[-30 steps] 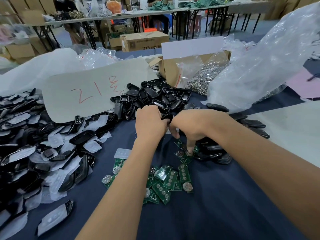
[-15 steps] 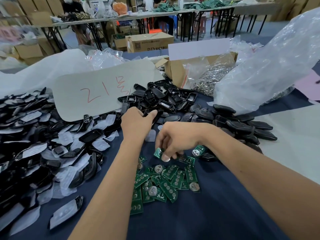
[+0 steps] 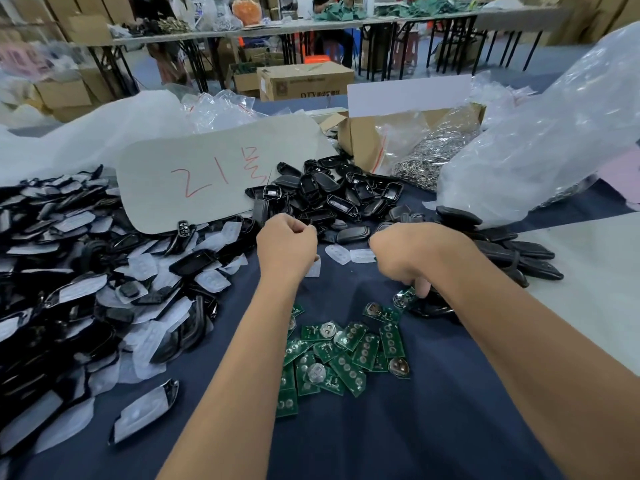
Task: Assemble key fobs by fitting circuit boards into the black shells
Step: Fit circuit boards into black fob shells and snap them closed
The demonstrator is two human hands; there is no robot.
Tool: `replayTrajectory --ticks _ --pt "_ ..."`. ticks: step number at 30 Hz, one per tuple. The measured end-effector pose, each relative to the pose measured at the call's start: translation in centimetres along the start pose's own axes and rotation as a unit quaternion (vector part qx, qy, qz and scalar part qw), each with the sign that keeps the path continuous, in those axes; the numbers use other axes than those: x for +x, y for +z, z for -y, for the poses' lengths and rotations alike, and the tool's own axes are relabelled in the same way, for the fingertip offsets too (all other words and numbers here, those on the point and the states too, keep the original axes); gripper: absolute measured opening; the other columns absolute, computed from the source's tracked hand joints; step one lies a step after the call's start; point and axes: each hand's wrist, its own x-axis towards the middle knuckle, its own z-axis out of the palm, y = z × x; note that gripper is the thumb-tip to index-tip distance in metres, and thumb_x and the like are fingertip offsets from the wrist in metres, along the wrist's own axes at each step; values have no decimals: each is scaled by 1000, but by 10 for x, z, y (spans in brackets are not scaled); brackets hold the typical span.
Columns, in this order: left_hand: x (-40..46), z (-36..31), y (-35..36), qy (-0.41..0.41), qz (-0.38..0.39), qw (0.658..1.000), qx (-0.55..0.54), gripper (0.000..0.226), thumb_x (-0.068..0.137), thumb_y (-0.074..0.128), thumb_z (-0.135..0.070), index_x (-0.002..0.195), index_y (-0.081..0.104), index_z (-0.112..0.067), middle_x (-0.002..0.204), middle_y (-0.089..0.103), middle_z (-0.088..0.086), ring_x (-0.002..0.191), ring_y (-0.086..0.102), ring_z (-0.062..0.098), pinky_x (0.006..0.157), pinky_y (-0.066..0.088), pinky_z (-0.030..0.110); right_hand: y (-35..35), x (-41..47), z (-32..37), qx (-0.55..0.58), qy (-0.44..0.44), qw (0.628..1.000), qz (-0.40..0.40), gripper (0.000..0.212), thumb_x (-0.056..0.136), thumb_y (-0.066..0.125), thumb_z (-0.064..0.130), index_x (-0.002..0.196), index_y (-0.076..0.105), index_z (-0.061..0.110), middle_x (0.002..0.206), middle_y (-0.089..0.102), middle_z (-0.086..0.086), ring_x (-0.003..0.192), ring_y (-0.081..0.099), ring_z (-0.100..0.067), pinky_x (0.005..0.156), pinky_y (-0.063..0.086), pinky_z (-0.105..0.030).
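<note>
Lying in a loose heap on the dark blue bench (image 3: 433, 427), the green circuit boards (image 3: 341, 355) sit between the two forearms, nearer the person than either hand. The right hand (image 3: 412, 254) has its grip curled down over one board (image 3: 403, 299) at a black shell (image 3: 431, 308), fingertips pressing it. The left hand (image 3: 285, 245) is curled at the edge of the black shells (image 3: 332, 199) heaped beyond; whether its grip holds anything I cannot tell. More shell halves (image 3: 69, 271) with white film cover the left side. Cardboard boxes (image 3: 304, 81) and folding tables stand behind.
</note>
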Motion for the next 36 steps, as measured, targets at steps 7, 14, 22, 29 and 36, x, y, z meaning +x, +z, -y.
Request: replayTrajectory --ticks 7,14,22,29,36 --pt "-12 -2 21 -9 49 998 -35 8 89 69 -16 87 63 -11 79 72 7 52 72 16 75 64 50 2 -2 7 28 -3 1000 11 24 99 46 -2 77 48 7 64 56 -6 53 57 -18 49 46 -32" --pt "-8 6 14 6 -3 1000 -21 19 81 77 -13 82 58 -17 80 66 4 71 66 20 68 59 40 5 1 25 341 -116 931 50 18 109 45 10 126 50 5 120 68 -24 87 78 -34 75 65 -41" --pt "1 23 -35 -28 -42 996 -68 31 85 83 -13 94 54 -22 90 69 9 51 70 11 56 57 28 28 22 36 643 -201 739 17 11 107 50 2 97 47 7 96 68 -34 72 76 -37 56 59 -31" --pt "1 46 -51 -38 20 993 -107 10 96 72 -9 91 75 -17 87 78 10 58 71 12 60 57 22 54 63 63 713 -148 659 -192 31 91 81 21 73 57 12 62 59 0 57 49 -13 53 42 -26" --pt "6 54 -53 -55 108 980 -158 32 102 48 10 103 75 -7 111 74 15 80 79 25 73 62 25 69 77 68 695 -123 636 -311 14 89 80 16 94 71 26 81 68 5 70 61 -12 64 51 -27"
